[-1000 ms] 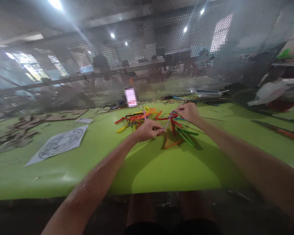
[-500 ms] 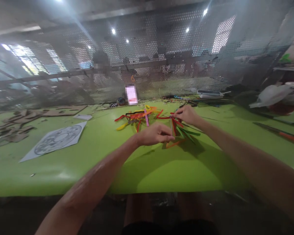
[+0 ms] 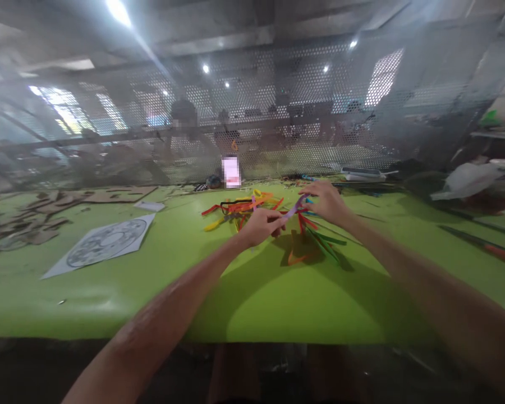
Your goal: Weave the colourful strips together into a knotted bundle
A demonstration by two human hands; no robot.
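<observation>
A purple strip (image 3: pixel 293 211) is pinched in the fingers of the left hand (image 3: pixel 260 226) and right hand (image 3: pixel 327 203), above the green tabletop (image 3: pixel 286 308). If it is pulled too hard, it could be torn or badly bent.

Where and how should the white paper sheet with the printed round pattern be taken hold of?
Probably at its near edge, left hand coming low from the near side: the sheet looks flat on the green table, leaving only thin edges to pinch, this one uncovered.
</observation>
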